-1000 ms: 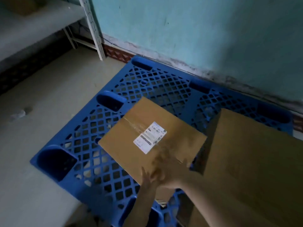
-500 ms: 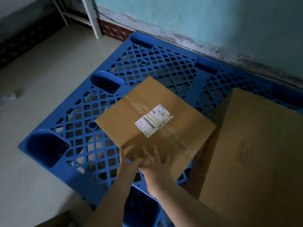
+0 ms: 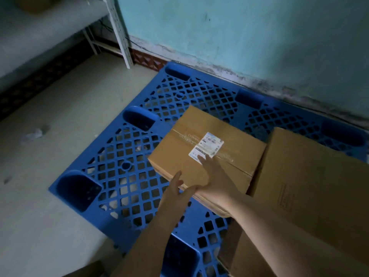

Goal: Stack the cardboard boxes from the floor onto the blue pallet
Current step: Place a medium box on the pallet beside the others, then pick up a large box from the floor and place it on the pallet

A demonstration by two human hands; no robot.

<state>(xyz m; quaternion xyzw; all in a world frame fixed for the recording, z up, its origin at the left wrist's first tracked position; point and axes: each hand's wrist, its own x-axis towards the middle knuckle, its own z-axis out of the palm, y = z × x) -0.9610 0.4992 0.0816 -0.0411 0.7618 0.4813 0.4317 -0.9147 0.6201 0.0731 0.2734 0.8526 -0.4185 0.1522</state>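
hands (image 3: pixel 197 182) on box (image 3: pixel 235 154), skewed across pallet (image 3: pixel 123 156)

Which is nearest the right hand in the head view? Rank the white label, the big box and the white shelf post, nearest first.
From the right hand:
1. White label, on the small box's top, at the fingertips.
2. Big box, to the right on the pallet.
3. White shelf post, far upper left by the wall.

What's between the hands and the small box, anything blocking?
Nothing visible. The right hand lies flat on top of the small box, fingertips at its label; the left hand touches its near edge. It sits on the pallet.
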